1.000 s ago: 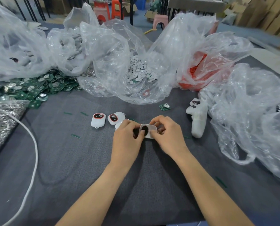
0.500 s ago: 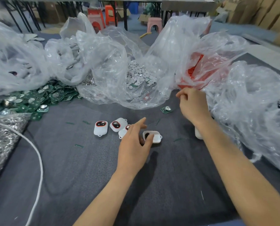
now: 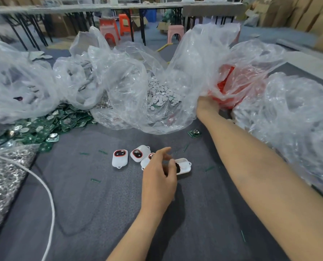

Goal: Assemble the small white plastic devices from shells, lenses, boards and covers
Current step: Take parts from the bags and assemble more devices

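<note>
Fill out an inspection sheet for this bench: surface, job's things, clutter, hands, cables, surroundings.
Surface: grey mat covers the bench.
Job's things: open white shell lies mid-mat; two assembled devices lie to its left, a third partly hidden behind the left hand; green boards heaped far left; white discs and red parts in clear bags.
Clutter: green slivers scattered; bag of metal pieces at the left edge.
Hands: left hand relaxed, thumb at the shell; right hand reaching into the red-parts bag, fingers hidden.
Cables: white cord curves down the left side.
Surroundings: tables, stools, cardboard boxes.
</note>
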`<state>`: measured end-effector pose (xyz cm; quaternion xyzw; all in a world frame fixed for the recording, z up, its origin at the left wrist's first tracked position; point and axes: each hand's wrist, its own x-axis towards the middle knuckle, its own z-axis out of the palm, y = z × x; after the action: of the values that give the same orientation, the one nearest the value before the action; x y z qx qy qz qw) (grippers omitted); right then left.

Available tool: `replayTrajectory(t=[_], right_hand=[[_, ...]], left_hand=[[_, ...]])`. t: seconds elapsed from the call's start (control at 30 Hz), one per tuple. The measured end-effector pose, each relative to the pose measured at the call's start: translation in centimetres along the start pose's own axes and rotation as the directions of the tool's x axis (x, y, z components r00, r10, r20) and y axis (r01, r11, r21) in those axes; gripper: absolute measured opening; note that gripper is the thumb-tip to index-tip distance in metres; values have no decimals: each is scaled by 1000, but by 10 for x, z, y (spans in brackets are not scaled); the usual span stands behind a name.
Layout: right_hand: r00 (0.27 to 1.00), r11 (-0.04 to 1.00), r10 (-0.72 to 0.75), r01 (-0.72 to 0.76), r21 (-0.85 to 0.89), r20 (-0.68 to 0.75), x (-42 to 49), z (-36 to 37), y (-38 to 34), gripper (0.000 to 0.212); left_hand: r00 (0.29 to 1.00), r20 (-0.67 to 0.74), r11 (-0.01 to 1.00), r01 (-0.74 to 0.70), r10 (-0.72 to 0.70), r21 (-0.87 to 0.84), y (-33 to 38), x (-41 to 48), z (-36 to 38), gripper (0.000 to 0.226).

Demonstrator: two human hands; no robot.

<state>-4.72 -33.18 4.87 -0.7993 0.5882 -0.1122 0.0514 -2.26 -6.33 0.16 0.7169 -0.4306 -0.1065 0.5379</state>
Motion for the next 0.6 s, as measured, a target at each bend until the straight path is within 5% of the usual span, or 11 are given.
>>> replayTrajectory(t=[0.33,0.6], right_hand=[[994,992,-106,103,-71,-37,-12,1,5,31],[929,893,-118,253,372,-350,-94,-38,27,6]], left_hand=[[1000,-24,1000,20,-19,17,1,0,-1,22],[999,-28,1000,17,-16,21,1,0,-1,24]])
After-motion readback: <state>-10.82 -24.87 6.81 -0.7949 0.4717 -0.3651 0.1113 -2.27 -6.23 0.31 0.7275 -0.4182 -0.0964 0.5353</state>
